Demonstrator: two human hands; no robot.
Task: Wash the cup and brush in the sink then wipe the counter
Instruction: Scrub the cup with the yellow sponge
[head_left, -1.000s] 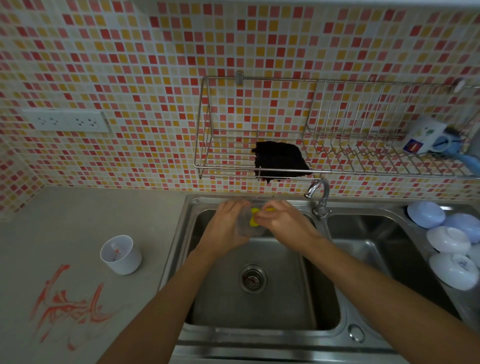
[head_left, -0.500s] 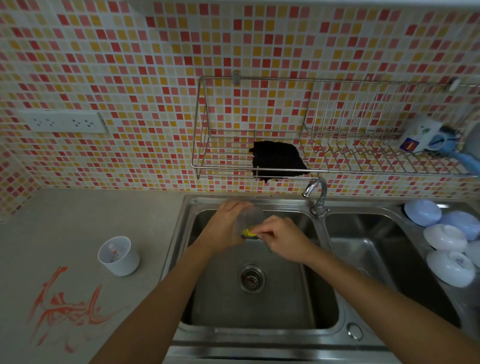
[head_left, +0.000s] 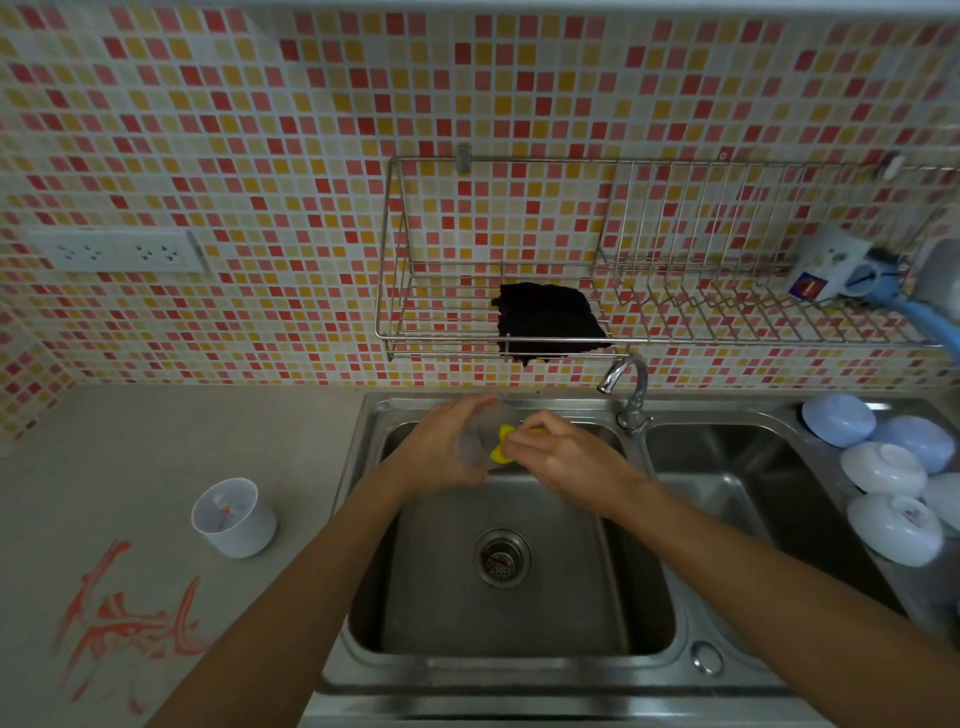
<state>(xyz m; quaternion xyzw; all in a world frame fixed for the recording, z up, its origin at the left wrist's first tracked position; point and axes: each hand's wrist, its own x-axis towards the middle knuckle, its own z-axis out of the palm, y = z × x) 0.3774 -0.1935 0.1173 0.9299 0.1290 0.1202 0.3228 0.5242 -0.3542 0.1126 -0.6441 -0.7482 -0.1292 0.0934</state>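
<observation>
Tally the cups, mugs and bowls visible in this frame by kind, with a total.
Cups: 2, a clear cup in the left hand and a white cup on the counter.
Mugs: 1, a printed mug on the wall rack.
Upturned bowls: at least 5, right of the sink, such as this one; the frame edge crops them.
Total: at least 8.

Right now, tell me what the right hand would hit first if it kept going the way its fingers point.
The right hand points left, so it would first press further into the clear cup held by the left hand, probably pushing the yellow sponge deeper in.
</observation>
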